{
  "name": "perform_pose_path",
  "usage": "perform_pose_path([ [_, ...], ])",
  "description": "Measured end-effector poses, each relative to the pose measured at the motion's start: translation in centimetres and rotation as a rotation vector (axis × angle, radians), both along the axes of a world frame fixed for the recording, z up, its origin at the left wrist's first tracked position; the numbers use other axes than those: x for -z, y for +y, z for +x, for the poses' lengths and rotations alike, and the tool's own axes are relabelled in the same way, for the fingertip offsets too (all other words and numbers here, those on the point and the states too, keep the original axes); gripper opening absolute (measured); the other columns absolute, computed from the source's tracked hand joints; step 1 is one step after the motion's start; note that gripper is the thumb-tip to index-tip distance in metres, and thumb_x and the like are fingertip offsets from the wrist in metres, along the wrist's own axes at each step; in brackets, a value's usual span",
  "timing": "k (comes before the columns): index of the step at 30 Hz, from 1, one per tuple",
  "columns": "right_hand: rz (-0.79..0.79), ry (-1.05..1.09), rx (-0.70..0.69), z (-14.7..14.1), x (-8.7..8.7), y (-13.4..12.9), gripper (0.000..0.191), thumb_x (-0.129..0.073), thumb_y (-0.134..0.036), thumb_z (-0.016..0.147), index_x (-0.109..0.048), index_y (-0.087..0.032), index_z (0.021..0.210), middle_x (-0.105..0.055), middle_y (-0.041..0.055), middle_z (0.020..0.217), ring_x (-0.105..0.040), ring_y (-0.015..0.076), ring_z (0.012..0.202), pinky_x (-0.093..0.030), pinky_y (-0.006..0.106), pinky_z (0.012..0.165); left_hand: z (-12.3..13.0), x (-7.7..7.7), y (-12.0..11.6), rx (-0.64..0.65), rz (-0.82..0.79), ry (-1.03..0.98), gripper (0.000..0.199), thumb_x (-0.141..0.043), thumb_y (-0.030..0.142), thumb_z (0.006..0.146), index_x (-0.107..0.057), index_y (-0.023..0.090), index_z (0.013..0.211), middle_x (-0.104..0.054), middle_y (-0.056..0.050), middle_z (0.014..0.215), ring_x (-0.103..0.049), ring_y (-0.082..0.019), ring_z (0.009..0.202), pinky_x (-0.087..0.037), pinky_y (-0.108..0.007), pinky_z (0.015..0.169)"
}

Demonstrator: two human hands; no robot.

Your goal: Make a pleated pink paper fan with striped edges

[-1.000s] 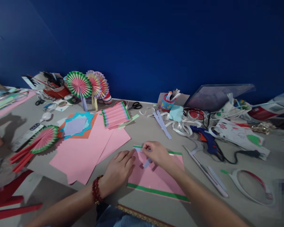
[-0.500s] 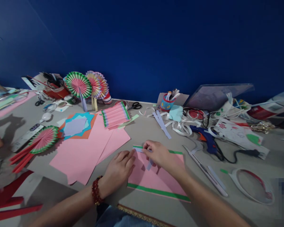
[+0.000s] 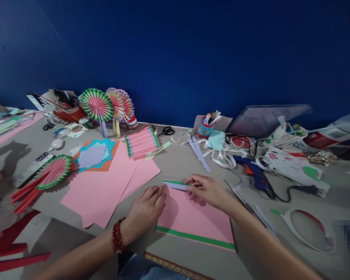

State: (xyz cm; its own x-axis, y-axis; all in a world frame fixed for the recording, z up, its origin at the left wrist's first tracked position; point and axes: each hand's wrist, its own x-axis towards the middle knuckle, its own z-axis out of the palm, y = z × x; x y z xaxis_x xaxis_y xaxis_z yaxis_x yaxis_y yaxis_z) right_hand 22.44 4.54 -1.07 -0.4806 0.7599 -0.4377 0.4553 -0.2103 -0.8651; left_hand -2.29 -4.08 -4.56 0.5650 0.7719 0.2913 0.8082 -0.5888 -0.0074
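On the near part of the grey table (image 3: 175, 163), between two bare hands: one pink paper sheet (image 3: 192, 219), flat, with a green strip (image 3: 195, 238) along the near edge and a green band (image 3: 174, 182) along the far edge. Just inside the far band, toward the far left corner: one lilac paper strip (image 3: 176, 187), roughly parallel to that band.

Judged very light and thin; likely limp along its length, easily creased, easily torn, not notably slippery. Best taken by the ends or long edges, fingertips only, with little pressure; for the sheet, best steadied with flat fingers near a corner or side.

Left hand (image 3: 150, 204): palm down at the sheet's left side, fingers loosely bent and close together, tips at the strip's left end; nothing visibly pinched. Right hand (image 3: 207, 190): over the far half of the sheet, thumb and forefinger near together, a narrow grip; whether closed on the strip or only resting against it, cannot tell.

Relative to the grip: lilac length lying between the two sets of fingertips, right end hidden at or beneath right thumb and forefinger; most of the pink area nearer the body.

Neighbouring items: loose lilac strips (image 3: 198, 153) beyond the sheet; blue glue gun (image 3: 259, 177) to the right; larger pink sheets (image 3: 96, 198) to the left.
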Motion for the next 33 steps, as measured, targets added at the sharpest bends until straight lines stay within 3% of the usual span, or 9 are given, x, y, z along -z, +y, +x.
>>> perform_pose_path([
  [7, 0.039, -0.095, 0.085, 2.4, 1.4, -1.1, 0.019, -0.053, -0.034, 0.086, -0.061, -0.020, 0.093, -0.070, 0.0015, 0.073, -0.066, 0.0131, 0.058, -0.043, 0.017, 0.041, 0.0, -0.3, 0.0, 0.002, -0.011, 0.038, 0.023, -0.051, 0.016, 0.095, -0.060, 0.012, 0.116, -0.062, -0.013, 0.133, -0.058, -0.026, 0.109, -0.050, -0.042, 0.094],
  [14, 0.264, -0.223, 0.116, 4.4, 2.3, -2.2, 0.018, -0.046, -0.033, 0.089, -0.059, -0.022, 0.093, -0.063, -0.0029, 0.065, -0.062, 0.0132, 0.053, -0.043, 0.021, 0.048, -0.1, -0.3, 0.0, -0.005, -0.025, -0.027, 0.023, -0.053, 0.014, 0.094, -0.060, 0.013, 0.115, -0.062, -0.012, 0.134, -0.057, -0.025, 0.108, -0.052, -0.040, 0.092],
  [23, 0.645, -0.524, 0.109, 3.9, 2.8, -3.4, 0.013, -0.042, -0.028, 0.093, -0.053, -0.021, 0.095, -0.066, 0.0015, 0.072, -0.062, 0.0202, 0.065, -0.035, 0.028, 0.058, -0.2, -0.2, 0.0, -0.009, -0.044, -0.043, 0.022, -0.050, 0.013, 0.095, -0.061, 0.014, 0.114, -0.062, -0.009, 0.134, -0.057, -0.024, 0.108, -0.052, -0.039, 0.090],
  [33, 0.715, -0.606, 0.103, 3.7, 3.2, -3.2, 0.014, -0.042, -0.023, 0.090, -0.054, -0.021, 0.099, -0.062, -0.0010, 0.067, -0.061, 0.0188, 0.061, -0.029, 0.026, 0.053, -0.2, -0.3, -0.1, -0.021, -0.081, -0.028, 0.025, -0.047, 0.015, 0.097, -0.061, 0.016, 0.117, -0.061, -0.007, 0.136, -0.057, -0.024, 0.109, -0.052, -0.040, 0.091],
])
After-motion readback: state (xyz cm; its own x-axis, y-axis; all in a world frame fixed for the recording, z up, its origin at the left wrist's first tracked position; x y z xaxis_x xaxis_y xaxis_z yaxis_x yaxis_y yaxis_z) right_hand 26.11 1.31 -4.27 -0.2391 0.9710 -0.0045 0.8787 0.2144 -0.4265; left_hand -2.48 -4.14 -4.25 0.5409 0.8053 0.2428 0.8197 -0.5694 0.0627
